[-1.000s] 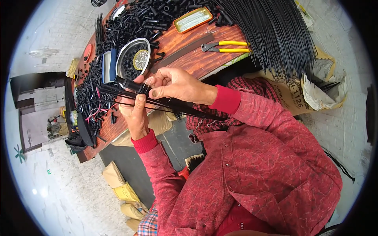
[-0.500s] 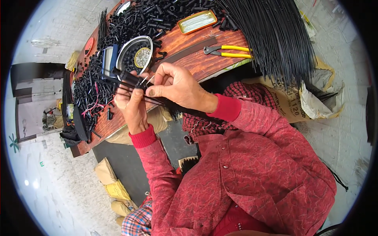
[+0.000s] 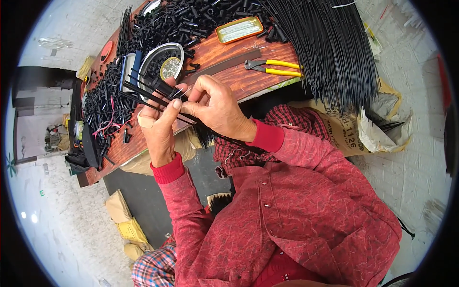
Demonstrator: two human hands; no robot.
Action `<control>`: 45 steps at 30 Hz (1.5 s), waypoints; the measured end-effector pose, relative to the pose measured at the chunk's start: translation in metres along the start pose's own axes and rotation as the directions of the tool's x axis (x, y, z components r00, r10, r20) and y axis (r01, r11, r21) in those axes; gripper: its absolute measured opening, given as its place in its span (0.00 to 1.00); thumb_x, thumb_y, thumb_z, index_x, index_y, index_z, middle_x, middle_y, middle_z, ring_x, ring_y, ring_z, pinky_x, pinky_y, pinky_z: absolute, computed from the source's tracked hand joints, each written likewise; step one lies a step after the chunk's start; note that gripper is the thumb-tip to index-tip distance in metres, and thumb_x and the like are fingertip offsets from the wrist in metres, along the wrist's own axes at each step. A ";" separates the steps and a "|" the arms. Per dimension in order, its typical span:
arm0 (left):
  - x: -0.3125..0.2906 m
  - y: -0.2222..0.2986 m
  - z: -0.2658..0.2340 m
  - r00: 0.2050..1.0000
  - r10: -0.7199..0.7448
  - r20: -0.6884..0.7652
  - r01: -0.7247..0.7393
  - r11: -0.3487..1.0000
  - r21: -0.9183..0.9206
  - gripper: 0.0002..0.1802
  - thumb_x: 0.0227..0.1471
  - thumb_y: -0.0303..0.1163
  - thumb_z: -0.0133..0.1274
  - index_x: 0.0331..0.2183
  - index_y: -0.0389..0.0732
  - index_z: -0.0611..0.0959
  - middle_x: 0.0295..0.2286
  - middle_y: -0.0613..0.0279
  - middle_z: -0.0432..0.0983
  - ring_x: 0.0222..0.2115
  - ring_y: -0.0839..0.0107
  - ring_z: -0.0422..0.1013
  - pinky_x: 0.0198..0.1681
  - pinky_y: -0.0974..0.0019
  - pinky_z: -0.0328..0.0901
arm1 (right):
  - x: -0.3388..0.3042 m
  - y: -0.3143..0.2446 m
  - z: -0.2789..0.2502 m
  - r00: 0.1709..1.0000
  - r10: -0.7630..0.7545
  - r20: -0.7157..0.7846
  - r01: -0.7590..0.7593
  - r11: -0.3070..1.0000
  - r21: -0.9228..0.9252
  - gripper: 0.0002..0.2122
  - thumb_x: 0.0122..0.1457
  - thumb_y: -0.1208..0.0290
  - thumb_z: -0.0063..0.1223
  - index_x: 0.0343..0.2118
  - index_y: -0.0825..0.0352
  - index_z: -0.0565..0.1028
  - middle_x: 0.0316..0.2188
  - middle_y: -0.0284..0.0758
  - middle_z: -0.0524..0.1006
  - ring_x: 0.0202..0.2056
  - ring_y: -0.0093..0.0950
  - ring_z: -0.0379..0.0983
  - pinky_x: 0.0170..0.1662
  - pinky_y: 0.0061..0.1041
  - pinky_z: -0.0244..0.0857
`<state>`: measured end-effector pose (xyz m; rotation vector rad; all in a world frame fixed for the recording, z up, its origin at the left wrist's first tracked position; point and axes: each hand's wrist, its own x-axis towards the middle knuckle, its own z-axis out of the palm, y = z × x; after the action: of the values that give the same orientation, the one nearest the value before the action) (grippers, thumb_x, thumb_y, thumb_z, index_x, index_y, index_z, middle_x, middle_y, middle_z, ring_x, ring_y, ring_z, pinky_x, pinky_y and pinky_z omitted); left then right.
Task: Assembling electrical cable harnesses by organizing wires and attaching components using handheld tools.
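Black rods [image 3: 136, 91], several of them long and thin, are gripped in my closed left hand [image 3: 160, 126] together with a short black tube [image 3: 165, 87]. They slant across under both hands toward my lap. My right hand [image 3: 217, 110] is closed in a pinch right beside the tube, thumb and forefinger nearly touching my left thumb. A thin silvery wire [image 3: 179, 91] glints at the tube's end by the right fingertips; my fingers partly hide it.
On the wooden table [image 3: 239, 86] lie yellow-handled pliers [image 3: 282, 68], a dark bar [image 3: 222, 63], an orange tin [image 3: 239, 29] of silvery pins and a metal bowl [image 3: 181, 52] holding a round tin [image 3: 170, 68]. Black tubes [image 3: 191, 21] pile behind. A rod bundle [image 3: 334, 52] overhangs at right.
The whole view has shifted slightly. My hands stay together on the tube and rods; the rods have turned a little, and the wire shows less between the fingertips.
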<state>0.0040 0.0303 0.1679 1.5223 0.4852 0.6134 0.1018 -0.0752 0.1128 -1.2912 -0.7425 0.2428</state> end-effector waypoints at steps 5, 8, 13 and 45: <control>-0.002 -0.013 -0.013 0.998 0.059 0.036 -0.055 0.994 -0.093 0.25 0.46 0.20 0.61 0.49 0.28 0.77 0.40 0.50 0.80 0.38 0.69 0.77 0.46 0.68 0.70 | -0.003 -0.003 -0.009 0.983 0.044 0.178 -0.064 0.992 0.111 0.13 0.51 0.74 0.67 0.28 0.68 0.69 0.25 0.28 0.73 0.26 0.15 0.70 0.29 0.17 0.66; -0.004 -0.018 -0.017 0.993 0.092 0.074 -0.081 0.987 -0.139 0.27 0.45 0.22 0.63 0.49 0.28 0.77 0.39 0.51 0.80 0.38 0.70 0.77 0.45 0.69 0.71 | -0.004 -0.005 -0.012 0.937 0.164 0.308 -0.282 0.876 0.391 0.12 0.53 0.75 0.65 0.30 0.67 0.69 0.26 0.27 0.73 0.28 0.13 0.70 0.30 0.16 0.66; 0.001 -0.025 -0.027 0.990 0.103 0.092 -0.098 0.994 -0.054 0.28 0.45 0.23 0.65 0.49 0.28 0.77 0.38 0.52 0.81 0.36 0.70 0.77 0.43 0.70 0.71 | 0.004 0.002 -0.017 0.888 0.213 0.407 -0.391 0.816 0.426 0.11 0.55 0.74 0.65 0.30 0.67 0.69 0.26 0.28 0.74 0.29 0.13 0.70 0.30 0.15 0.66; -0.006 -0.024 -0.014 0.966 0.257 0.015 -0.253 0.957 -0.145 0.33 0.54 0.31 0.59 0.57 0.29 0.66 0.40 0.50 0.78 0.36 0.69 0.75 0.44 0.67 0.70 | -0.011 -0.017 -0.015 0.966 0.078 0.246 -0.111 0.987 0.120 0.10 0.56 0.74 0.61 0.38 0.70 0.74 0.40 0.37 0.78 0.34 0.22 0.78 0.36 0.20 0.71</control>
<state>-0.0077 0.0380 0.1430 1.4673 0.2138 0.8038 0.0987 -0.0984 0.1231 -1.1836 -0.8557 0.5253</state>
